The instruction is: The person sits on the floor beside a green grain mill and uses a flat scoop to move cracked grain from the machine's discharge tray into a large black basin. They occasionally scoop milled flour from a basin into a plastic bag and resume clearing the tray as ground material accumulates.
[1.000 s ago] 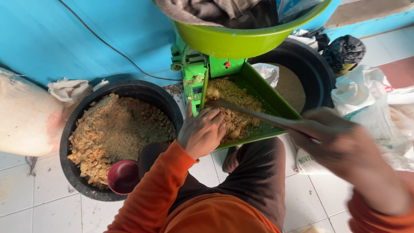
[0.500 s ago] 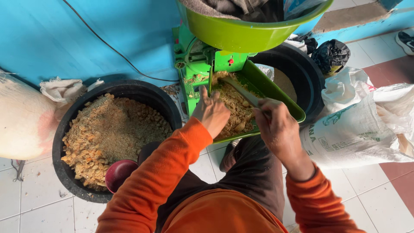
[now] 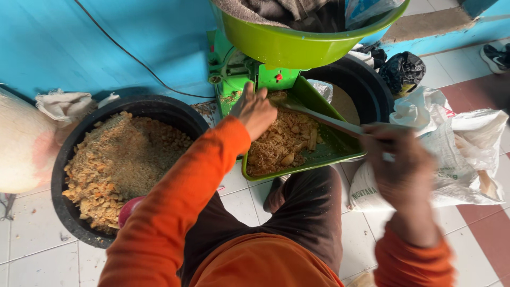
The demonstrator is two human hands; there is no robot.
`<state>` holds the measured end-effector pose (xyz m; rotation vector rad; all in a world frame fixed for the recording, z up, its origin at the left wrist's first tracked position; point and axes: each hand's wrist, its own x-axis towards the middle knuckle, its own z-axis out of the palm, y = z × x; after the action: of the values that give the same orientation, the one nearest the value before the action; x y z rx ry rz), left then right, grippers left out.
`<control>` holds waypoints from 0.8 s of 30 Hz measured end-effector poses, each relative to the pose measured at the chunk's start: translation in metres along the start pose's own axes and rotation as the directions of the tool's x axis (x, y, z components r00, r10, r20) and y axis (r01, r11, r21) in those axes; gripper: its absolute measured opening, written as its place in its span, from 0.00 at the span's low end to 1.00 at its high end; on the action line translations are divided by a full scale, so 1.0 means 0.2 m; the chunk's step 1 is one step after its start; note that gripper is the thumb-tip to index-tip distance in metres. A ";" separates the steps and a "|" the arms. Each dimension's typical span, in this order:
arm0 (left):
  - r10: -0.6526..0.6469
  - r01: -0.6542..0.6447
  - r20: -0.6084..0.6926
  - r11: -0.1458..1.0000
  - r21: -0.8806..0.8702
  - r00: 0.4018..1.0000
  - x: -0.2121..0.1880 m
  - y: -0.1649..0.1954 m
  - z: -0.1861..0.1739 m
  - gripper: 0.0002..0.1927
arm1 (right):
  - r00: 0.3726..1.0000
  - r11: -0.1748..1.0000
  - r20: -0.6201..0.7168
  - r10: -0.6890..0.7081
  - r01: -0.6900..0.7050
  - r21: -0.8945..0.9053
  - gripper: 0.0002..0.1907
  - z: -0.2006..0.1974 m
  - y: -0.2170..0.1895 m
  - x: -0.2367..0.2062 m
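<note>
My left hand (image 3: 255, 110) reaches into the top of a green metal tray (image 3: 340, 146) that slopes out of a green grinding machine (image 3: 234, 74), its fingers spread over tan crumbly chunks (image 3: 281, 146). My right hand (image 3: 401, 167) grips the handle of a long metal spatula (image 3: 319, 118) whose blade lies across the tray toward the machine's mouth. Both sleeves are orange.
A black tub (image 3: 159, 109) of crumbly brown meal stands at left, with a red scoop (image 3: 127, 210) at its edge. A second black tub (image 3: 366, 85) sits behind the tray. A green basin (image 3: 287, 45) tops the machine. White sacks (image 3: 457, 149) lie at right, a pale sack (image 3: 21, 143) at far left.
My left hand slid up the tray toward the machine's mouth. My right hand pulled back to the right, drawing the spatula handle outward.
</note>
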<state>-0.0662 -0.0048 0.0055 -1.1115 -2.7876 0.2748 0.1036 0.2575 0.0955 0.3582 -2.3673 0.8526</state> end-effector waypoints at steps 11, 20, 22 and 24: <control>-0.263 0.122 -0.318 0.908 -0.400 0.911 0.06 -0.18 0.20 0.09 | 1.000 0.999 0.011 -0.019 0.020 -0.046 0.11 0.00 -0.11 0.03; -0.243 -0.017 -0.417 0.848 -0.529 0.876 -0.24 -0.11 0.05 0.05 | 0.998 0.998 -0.034 -0.050 0.050 0.022 0.11 0.29 -0.07 0.05; -0.193 -0.029 -0.379 0.861 -0.508 0.905 -0.27 -0.11 0.00 0.03 | 0.995 0.995 -0.027 -0.095 0.095 0.013 0.11 0.33 -0.05 0.04; -0.128 -0.037 -0.308 0.878 -0.477 0.943 -0.25 -0.13 -0.04 0.04 | 0.980 0.980 0.014 -0.199 0.199 0.015 0.11 0.34 -0.01 0.03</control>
<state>-0.0465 -0.0564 0.0159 -1.0485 -2.6231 -0.5918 0.0699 0.2110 0.0579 0.5981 -2.2937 0.7746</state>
